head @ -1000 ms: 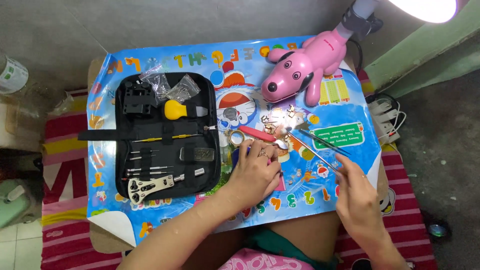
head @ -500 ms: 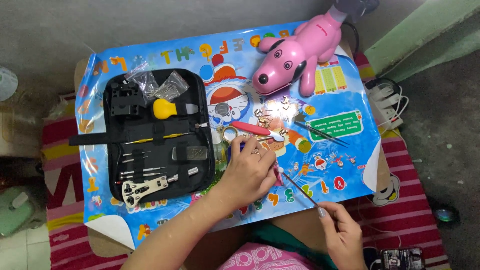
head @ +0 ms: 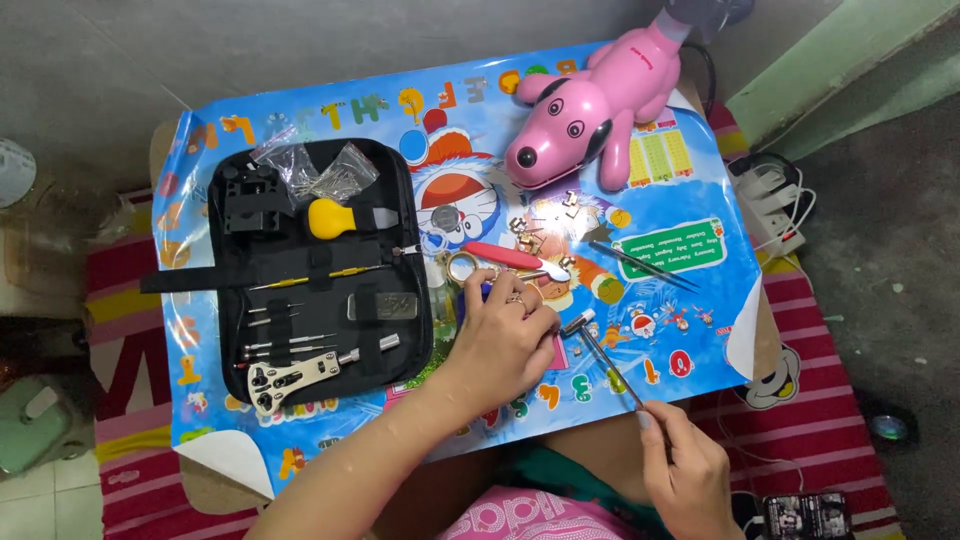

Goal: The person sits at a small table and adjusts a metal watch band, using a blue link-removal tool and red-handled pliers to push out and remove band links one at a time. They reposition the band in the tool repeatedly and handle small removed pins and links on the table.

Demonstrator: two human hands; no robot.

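My left hand (head: 502, 338) rests palm down on the blue cartoon mat (head: 690, 330), fingers curled over something small I cannot make out, next to a pink block (head: 558, 352). My right hand (head: 690, 468) sits at the table's near edge, pinching the handle end of a small hammer (head: 603, 356) whose metal head lies just right of my left hand. Beyond my left fingers lie a loupe ring (head: 462, 267), a red-handled tool (head: 505, 255) and several small metal links (head: 535, 225). Tweezers (head: 640, 265) lie to the right.
An open black tool case (head: 415, 330) holds a yellow-handled tool (head: 332, 217), a black block holder (head: 250, 200), thin screwdrivers and a metal wrench (head: 285, 378). A pink dog-shaped lamp (head: 590, 100) stands at the far right. A power strip (head: 770, 205) lies on the floor.
My right hand has pulled back from the mat to the near edge, now holding the small hammer by its handle. My left hand has stayed in place.
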